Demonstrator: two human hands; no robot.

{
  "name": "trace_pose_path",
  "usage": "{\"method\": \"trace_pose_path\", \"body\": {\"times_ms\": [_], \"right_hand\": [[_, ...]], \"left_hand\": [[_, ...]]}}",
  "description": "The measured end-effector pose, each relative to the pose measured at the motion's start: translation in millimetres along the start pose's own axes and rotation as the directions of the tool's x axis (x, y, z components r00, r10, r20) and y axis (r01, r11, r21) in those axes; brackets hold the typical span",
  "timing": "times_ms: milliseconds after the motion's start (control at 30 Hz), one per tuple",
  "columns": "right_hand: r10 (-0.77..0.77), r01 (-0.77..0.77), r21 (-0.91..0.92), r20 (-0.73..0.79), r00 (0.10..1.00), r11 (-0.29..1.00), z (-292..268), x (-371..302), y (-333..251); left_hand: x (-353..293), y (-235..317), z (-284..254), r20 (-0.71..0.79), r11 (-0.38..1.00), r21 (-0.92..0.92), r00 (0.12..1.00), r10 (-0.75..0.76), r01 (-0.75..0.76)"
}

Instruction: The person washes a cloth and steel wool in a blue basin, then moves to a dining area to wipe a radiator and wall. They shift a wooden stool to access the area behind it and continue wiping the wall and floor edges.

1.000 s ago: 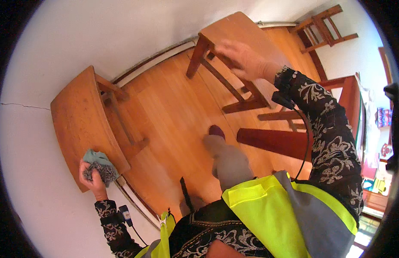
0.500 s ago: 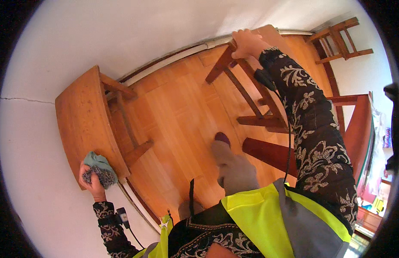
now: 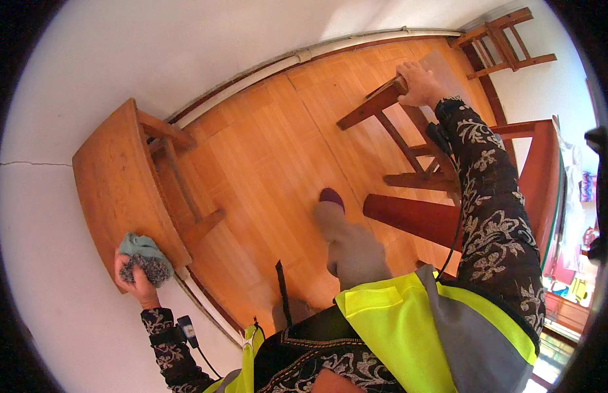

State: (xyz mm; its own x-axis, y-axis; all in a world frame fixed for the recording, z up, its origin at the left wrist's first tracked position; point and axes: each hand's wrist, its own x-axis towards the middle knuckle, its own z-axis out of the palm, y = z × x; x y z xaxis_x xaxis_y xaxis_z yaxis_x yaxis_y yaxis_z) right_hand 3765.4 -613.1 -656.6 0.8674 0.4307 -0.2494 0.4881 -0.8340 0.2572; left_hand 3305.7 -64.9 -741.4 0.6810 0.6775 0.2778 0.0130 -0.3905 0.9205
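Observation:
In my left hand (image 3: 141,282) is a bunched cloth (image 3: 147,259), part green and part fuzzy grey, with the fingers closed round it. The cloth lies against the near end of a wooden stool's top (image 3: 114,187), at the left beside the wall. My right hand (image 3: 422,84) grips the edge of a second wooden stool (image 3: 409,141), which is tilted on the right side. Its legs point left, toward the middle of the floor. The right thumb and part of the grip are hidden behind the stool's edge.
A third wooden stool (image 3: 504,46) stands at the far right by the wall. Dark red table legs (image 3: 412,216) rise at the right, close to my right arm. A pale pipe (image 3: 304,56) runs along the wall's base. My foot (image 3: 331,198) is on the wood-look floor (image 3: 271,150).
My right hand has moved right, and the stool it grips has shifted right with it, away from the wall pipe. My left hand keeps its hold on the cloth at the other stool.

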Motion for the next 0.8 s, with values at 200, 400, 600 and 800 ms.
{"method": "trace_pose_path", "body": {"times_ms": [200,400,600,800], "right_hand": [[-0.008,0.009,0.021,-0.023,1.0,1.0,12.6,2.3,20.7],[-0.101,0.107,0.063,-0.098,0.99,0.992,27.4,-27.5,54.7],[-0.109,0.134,0.116,-0.199,0.974,0.984,45.0,-69.6,114.1],[0.032,-0.035,-0.025,-0.112,0.993,0.999,45.8,-101.1,147.8]], "left_hand": [[1.3,5.9,3.2,-0.005,1.0,-0.022,1.0,-0.007,0.006],[6.2,15.5,12.9,-0.003,0.996,0.067,0.998,0.057,-0.056],[22.1,47.3,29.2,0.047,0.975,-0.003,0.974,0.221,-0.221],[32.0,67.5,33.7,0.017,0.975,-0.014,0.974,0.224,-0.224]]}}
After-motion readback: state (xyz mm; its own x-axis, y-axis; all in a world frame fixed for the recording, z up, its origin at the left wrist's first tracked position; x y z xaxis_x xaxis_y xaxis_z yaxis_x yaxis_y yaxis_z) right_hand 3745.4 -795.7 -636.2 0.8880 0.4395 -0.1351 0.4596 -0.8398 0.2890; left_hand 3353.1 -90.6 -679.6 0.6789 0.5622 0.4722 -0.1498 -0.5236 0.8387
